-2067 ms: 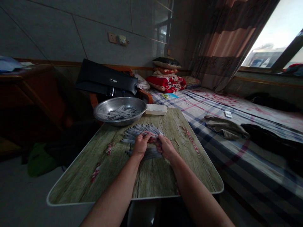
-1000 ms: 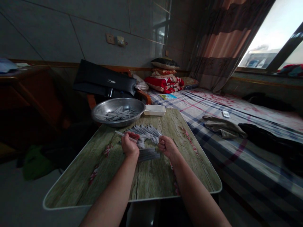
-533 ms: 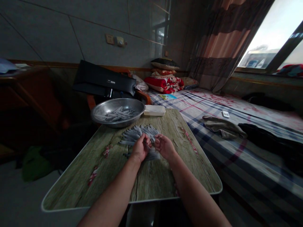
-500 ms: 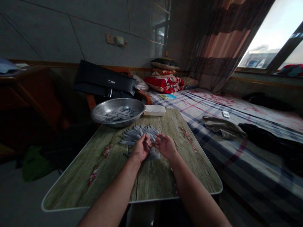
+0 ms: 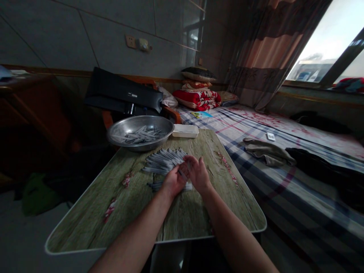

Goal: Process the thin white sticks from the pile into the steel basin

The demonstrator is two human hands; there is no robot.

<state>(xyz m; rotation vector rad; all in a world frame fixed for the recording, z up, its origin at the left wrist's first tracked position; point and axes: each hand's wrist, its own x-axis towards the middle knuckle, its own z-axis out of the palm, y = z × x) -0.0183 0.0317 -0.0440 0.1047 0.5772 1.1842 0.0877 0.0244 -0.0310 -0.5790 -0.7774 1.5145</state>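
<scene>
Above the near part of the table, my left hand [image 5: 174, 182] is closed around a slim pale pen-like tube [image 5: 182, 174]. My right hand [image 5: 199, 176] is right beside it, thumb raised and fingers stretched toward the tube; whether they touch it is unclear. Behind the hands, a fanned pile of grey-white pen-like tubes [image 5: 160, 161] with dark ends lies on the table. A smaller bunch of them [image 5: 156, 185] lies closer to me, partly hidden under my left hand.
A metal basin [image 5: 113, 141] with more tubes stands at the table's back left. Beside it is a white rectangular tray [image 5: 185, 131]. The wood-patterned table [image 5: 136, 223] adjoins a bed with a plaid sheet [image 5: 239, 159]. A black monitor [image 5: 122, 93] leans behind the basin.
My right hand has opened out, its thumb now raised, and moved closer to my left hand. My left hand has turned palm-up a little, the tube still in it. The view shifted slightly.
</scene>
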